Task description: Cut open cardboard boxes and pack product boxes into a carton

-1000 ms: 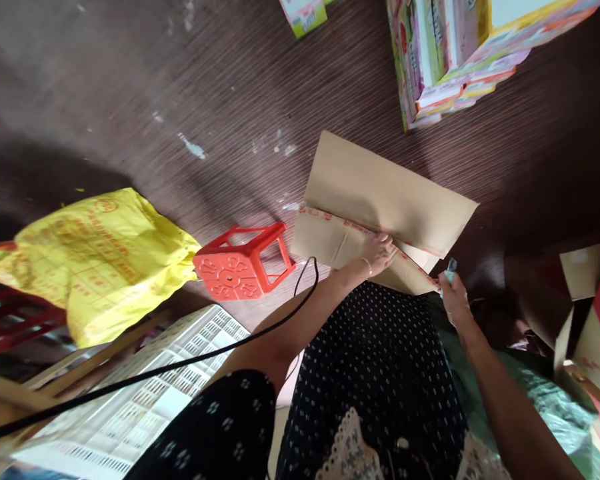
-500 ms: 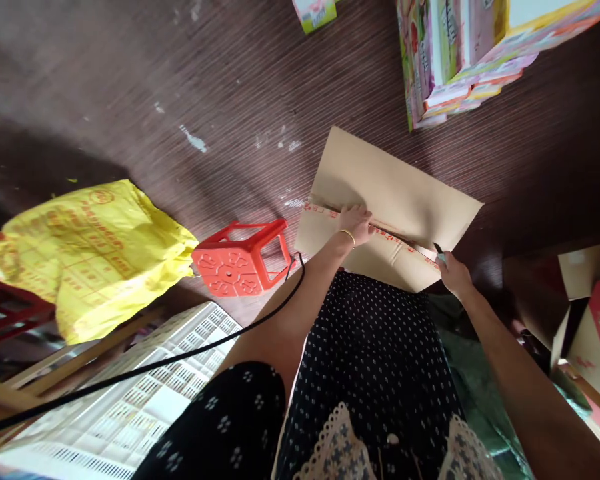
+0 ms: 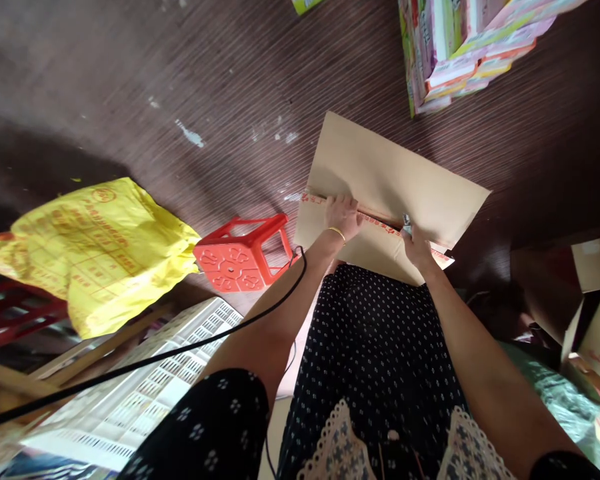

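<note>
A brown cardboard box (image 3: pixel 395 173) with red-printed tape along its middle seam lies in front of my lap. Across the left part of the seam rests my left hand (image 3: pixel 343 217), a gold bangle at its wrist, its fingers curled over the cardboard edge. My right hand (image 3: pixel 415 245) is closed around a small cutter (image 3: pixel 407 224) at the seam, right of my left hand. Right of the cutter the seam is parted, and a strip of taped flap sticks out at the box's right edge.
A red plastic stool (image 3: pixel 230 265) stands left of the box, beside a yellow printed bag (image 3: pixel 100 247). A white slatted crate (image 3: pixel 155 393) is at the lower left, crossed by a black cable. Colourful packs (image 3: pixel 460 67) are stacked at the upper right. Open cartons (image 3: pixel 597 263) stand far right.
My right hand has moved left along the seam with the cutter, towards my left hand. The seam at the right has opened and its taped edge now sticks out.
</note>
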Motion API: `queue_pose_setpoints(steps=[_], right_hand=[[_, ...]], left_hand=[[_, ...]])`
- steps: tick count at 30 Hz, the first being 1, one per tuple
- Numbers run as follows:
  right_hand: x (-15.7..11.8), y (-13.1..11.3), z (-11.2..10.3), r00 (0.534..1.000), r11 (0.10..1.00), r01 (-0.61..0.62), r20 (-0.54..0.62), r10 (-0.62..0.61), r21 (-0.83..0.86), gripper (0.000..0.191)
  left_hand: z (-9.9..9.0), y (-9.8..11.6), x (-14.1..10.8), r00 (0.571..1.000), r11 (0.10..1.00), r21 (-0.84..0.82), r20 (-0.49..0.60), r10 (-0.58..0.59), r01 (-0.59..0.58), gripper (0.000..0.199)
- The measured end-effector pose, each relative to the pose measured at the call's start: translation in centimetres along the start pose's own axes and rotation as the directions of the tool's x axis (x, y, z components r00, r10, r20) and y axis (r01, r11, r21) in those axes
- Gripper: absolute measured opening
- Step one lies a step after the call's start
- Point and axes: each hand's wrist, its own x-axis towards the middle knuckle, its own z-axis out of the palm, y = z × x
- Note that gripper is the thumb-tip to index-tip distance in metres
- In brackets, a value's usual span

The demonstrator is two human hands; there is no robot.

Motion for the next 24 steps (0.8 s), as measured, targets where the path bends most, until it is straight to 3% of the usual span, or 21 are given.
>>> queue_pose_setpoints(steps=[4, 8, 15, 17, 20, 22, 24], right_hand=[[-0.1, -0.3, -0.5, 1.0, 0.987, -0.022, 0.018, 0.026, -0.157, 0.024], [0.5, -0.9, -0.1, 1.0, 0.99, -0.012, 0.002, 0.013, -0.142, 0.025], [2.4, -2.1, 1.7, 0.999, 0.998, -0.011, 0.053, 0.014, -0.056, 0.017], [3.1, -2.9, 2.3, 0.994, 0.995, -0.087, 0.067, 0.084, 0.04, 0.014], [3.5, -4.8, 3.2, 0.966, 0.941, -0.238, 0.159, 0.204, 0.239, 0.013], [2.4, -5.7, 3.6, 0.947, 0.914, -0.289, 0.225, 0.229, 0.285, 0.012], [-0.1, -5.8, 3.8, 0.945, 0.934, -0.268, 0.255, 0.206, 0.238, 0.013]], left_hand=[[-0.5, -0.1, 0.3, 0.996, 1.0, 0.012, 0.084, -0.012, 0.011, 0.038], [-1.6, 0.2, 0.3, 0.976, 0.999, 0.022, 0.216, 0.035, -0.04, 0.037], [-2.5, 1.2, 0.1, 0.946, 0.999, -0.034, 0.325, -0.006, 0.018, 0.038], [-2.5, 1.4, -1.5, 0.935, 0.999, -0.011, 0.353, 0.04, -0.039, 0.036], [-2.7, 1.5, -6.4, 0.938, 0.987, 0.005, 0.313, 0.149, -0.159, 0.042], [-2.8, 1.2, -10.5, 0.939, 0.986, -0.039, 0.302, 0.165, -0.16, 0.047], [-2.7, 0.6, -14.3, 0.911, 0.985, -0.138, 0.383, 0.152, -0.106, 0.049]])
